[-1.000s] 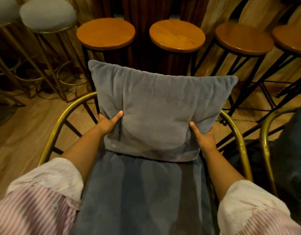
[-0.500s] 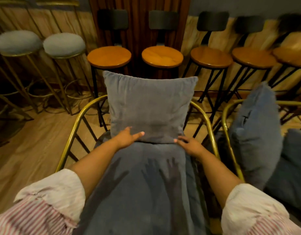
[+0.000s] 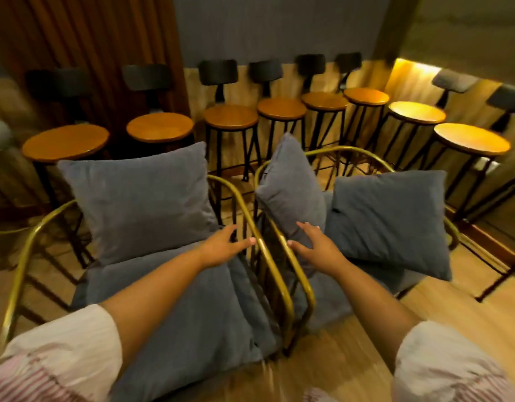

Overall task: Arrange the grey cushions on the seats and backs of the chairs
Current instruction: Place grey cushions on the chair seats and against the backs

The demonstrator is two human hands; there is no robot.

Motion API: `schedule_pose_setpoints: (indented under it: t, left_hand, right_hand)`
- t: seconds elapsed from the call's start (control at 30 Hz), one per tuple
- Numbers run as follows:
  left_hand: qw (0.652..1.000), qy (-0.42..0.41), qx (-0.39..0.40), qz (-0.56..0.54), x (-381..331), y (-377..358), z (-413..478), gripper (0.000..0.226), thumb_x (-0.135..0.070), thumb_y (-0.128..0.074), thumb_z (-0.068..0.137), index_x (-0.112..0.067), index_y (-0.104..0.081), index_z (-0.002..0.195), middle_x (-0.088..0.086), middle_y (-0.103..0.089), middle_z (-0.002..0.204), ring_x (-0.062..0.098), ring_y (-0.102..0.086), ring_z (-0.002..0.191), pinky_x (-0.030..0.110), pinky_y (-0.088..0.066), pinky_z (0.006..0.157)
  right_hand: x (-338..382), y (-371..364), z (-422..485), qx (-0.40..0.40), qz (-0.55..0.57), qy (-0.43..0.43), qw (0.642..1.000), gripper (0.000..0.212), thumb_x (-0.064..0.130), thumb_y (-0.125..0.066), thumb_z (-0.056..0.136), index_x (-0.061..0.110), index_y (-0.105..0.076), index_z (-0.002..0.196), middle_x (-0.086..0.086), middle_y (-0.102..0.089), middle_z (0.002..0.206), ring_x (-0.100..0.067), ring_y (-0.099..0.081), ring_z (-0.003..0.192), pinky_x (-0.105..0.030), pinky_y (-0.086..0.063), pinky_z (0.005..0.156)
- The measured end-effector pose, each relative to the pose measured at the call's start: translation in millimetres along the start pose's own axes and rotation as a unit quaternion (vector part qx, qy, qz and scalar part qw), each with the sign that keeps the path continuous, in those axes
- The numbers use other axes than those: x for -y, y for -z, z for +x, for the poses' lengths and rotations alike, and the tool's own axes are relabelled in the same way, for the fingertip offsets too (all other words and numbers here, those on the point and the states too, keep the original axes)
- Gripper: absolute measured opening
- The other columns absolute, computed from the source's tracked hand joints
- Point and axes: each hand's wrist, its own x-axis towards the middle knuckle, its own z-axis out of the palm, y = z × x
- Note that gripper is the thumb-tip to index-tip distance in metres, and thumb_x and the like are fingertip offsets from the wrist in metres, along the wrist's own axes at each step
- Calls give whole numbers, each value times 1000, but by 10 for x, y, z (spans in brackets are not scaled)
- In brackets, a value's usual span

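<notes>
Two gold-framed chairs stand side by side. On the left chair [image 3: 27, 256] a grey back cushion [image 3: 140, 204] stands upright behind a grey seat cushion [image 3: 192, 320]. On the right chair [image 3: 352, 150] one grey cushion [image 3: 291, 184] stands on its edge at the left side, and another grey cushion [image 3: 392, 221] lies tilted across the seat. My left hand [image 3: 224, 245] is open above the left chair's right armrest, holding nothing. My right hand [image 3: 314, 242] is open, fingers spread, at the lower part of the edge-standing cushion.
A row of black-legged bar stools with round wooden seats [image 3: 230, 117] stands against the wall behind both chairs, more at the right [image 3: 470, 139]. The floor [image 3: 331, 358] is light wood. The two chairs' armrests nearly touch between my hands.
Both hands have left the left chair's back cushion, which stays upright. My view and both hands have swung right, bringing the right chair and its two cushions into view.
</notes>
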Motion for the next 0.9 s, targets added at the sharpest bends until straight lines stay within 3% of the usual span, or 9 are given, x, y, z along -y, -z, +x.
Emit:
schedule_pose_setpoints:
  t: [0.27, 0.4, 0.6, 0.73, 0.9]
  left_hand:
    - [995, -82, 53, 29, -1041, -1159, 253, 77, -44, -58, 88, -8, -26, 148, 8, -29, 156, 23, -31, 142, 30, -28, 112]
    - [991, -93, 77, 52, -1567, -1757, 440, 73, -42, -54, 91, -7, -25, 148, 10, -28, 156, 24, -29, 143, 29, -26, 111]
    - [991, -93, 92, 40, -2195, -2355, 845, 72, -42, -52, 92, -11, -21, 149, 9, -24, 157, 25, -27, 144, 31, -26, 112]
    - [994, -83, 69, 22, -2365, -2555, 1178, 78, -47, -52, 90, -13, -16, 151, 8, -17, 160, 25, -21, 146, 35, -22, 116]
    - [999, -41, -24, 5, -2298, -2469, 1673, 83, -46, -56, 88, -9, -16, 151, 12, -14, 159, 27, -16, 147, 37, -19, 118]
  right_hand:
    - [-1092, 968, -572, -60, 0, -73, 995, 74, 42, -56, 90, 15, -23, 150, -7, -21, 159, -28, -8, 149, -42, -14, 119]
    - [-1653, 1491, -687, -67, -11, -97, 993, 74, 44, -57, 89, 15, -25, 149, -8, -28, 157, -27, -21, 146, -40, -15, 120]
    - [-2352, 2182, -619, -92, 2, -124, 988, 74, 45, -58, 88, 16, -26, 148, -7, -29, 156, -27, -22, 145, -42, -18, 119]
    - [-2643, 2525, -273, -86, -3, -119, 989, 75, 47, -56, 88, 16, -26, 149, -6, -29, 156, -27, -23, 145, -40, -22, 118]
    - [-2717, 2666, 477, -58, 28, -81, 995, 71, 42, -56, 90, 13, -26, 148, -7, -28, 156, -25, -27, 143, -34, -25, 113]
